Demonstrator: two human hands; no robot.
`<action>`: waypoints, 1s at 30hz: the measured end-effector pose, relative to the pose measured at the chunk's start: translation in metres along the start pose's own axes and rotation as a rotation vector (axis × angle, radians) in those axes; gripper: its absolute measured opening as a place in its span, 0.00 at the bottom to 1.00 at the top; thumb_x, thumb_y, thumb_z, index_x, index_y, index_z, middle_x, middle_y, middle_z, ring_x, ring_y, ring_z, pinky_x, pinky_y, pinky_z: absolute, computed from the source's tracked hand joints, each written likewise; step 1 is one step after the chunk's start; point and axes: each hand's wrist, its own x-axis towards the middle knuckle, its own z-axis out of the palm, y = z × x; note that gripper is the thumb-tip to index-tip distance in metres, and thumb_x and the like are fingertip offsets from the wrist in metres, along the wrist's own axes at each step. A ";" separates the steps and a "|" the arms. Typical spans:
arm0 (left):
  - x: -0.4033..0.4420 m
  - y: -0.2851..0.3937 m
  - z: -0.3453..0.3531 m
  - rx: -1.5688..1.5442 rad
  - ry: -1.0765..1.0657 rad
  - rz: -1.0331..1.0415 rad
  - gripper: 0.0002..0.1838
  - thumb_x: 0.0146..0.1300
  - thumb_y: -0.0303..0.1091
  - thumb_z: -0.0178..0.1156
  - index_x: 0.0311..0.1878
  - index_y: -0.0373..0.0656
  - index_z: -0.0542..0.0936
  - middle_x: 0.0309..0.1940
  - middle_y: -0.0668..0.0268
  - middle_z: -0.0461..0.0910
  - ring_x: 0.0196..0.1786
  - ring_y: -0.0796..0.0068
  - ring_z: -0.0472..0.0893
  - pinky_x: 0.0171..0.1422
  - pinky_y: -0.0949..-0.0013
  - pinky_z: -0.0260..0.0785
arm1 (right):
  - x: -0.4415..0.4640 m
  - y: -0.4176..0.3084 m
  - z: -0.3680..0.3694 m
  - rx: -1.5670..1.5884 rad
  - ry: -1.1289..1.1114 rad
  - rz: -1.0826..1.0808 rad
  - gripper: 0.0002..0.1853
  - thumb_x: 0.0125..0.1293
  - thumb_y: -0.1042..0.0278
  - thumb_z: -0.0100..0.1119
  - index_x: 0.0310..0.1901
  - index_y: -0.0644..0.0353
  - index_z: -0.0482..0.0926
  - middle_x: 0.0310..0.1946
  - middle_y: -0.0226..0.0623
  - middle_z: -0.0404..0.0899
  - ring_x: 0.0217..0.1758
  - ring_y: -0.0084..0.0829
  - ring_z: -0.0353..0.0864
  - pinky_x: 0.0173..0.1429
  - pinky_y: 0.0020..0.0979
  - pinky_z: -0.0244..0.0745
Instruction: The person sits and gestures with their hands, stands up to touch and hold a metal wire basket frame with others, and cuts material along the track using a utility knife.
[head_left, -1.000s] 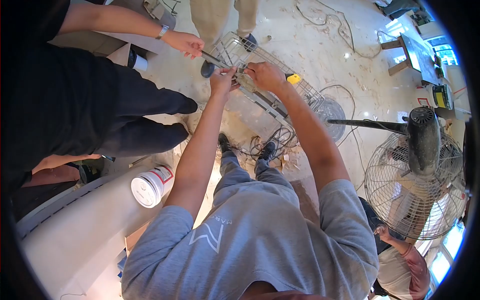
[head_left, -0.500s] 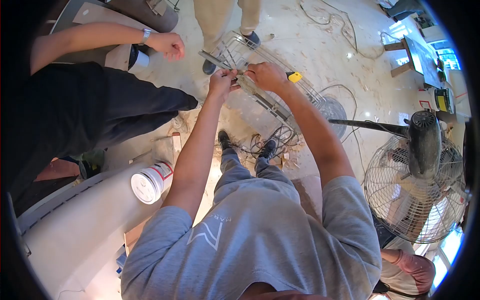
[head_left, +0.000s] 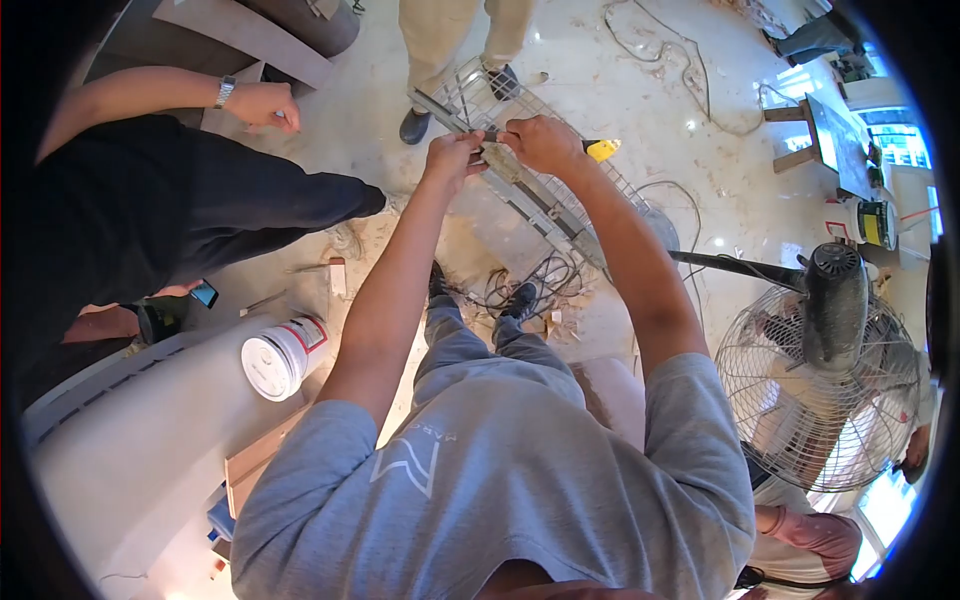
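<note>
A wire basket [head_left: 540,112] with a long metal rail [head_left: 540,205] along its near side is tilted in front of me. My left hand [head_left: 455,160] is closed at the rail, fingertips pinching near its upper part. Close beside it, my right hand [head_left: 545,146] is closed around a tool with a black-and-yellow handle [head_left: 603,150]. The handle's yellow end sticks out to the right of the fist, while the tool's working end is hidden between my hands, so its exact kind is unclear.
A person in dark trousers [head_left: 270,205] stands at left; another in beige trousers [head_left: 440,40] stands beyond the basket. A fan [head_left: 825,380] stands at right. Cables [head_left: 560,280] and debris lie near my feet. A white bucket [head_left: 275,365] is at lower left.
The view has shifted slightly. Both my hands remain together at the rail with the tool. The hand of the person at left has moved left, away from the basket.
</note>
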 end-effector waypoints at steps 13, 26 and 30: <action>-0.003 -0.002 -0.002 -0.065 -0.007 0.014 0.12 0.66 0.38 0.63 0.42 0.38 0.78 0.35 0.64 0.80 0.36 0.70 0.80 0.41 0.65 0.79 | -0.005 -0.009 -0.001 0.045 -0.004 0.044 0.18 0.70 0.48 0.49 0.42 0.53 0.82 0.34 0.48 0.84 0.41 0.51 0.83 0.45 0.49 0.77; -0.002 -0.012 -0.005 -0.017 -0.005 0.086 0.10 0.67 0.36 0.63 0.36 0.39 0.76 0.34 0.66 0.79 0.35 0.73 0.80 0.41 0.66 0.81 | -0.013 -0.008 0.004 -0.043 0.017 0.008 0.18 0.70 0.48 0.49 0.41 0.51 0.82 0.33 0.45 0.84 0.40 0.47 0.84 0.45 0.47 0.77; -0.005 -0.021 -0.007 -0.058 -0.025 0.157 0.10 0.67 0.35 0.62 0.38 0.38 0.75 0.35 0.65 0.79 0.37 0.74 0.81 0.43 0.66 0.81 | -0.016 -0.008 0.005 -0.040 0.017 -0.010 0.17 0.70 0.48 0.49 0.41 0.52 0.82 0.32 0.45 0.84 0.38 0.47 0.84 0.44 0.47 0.77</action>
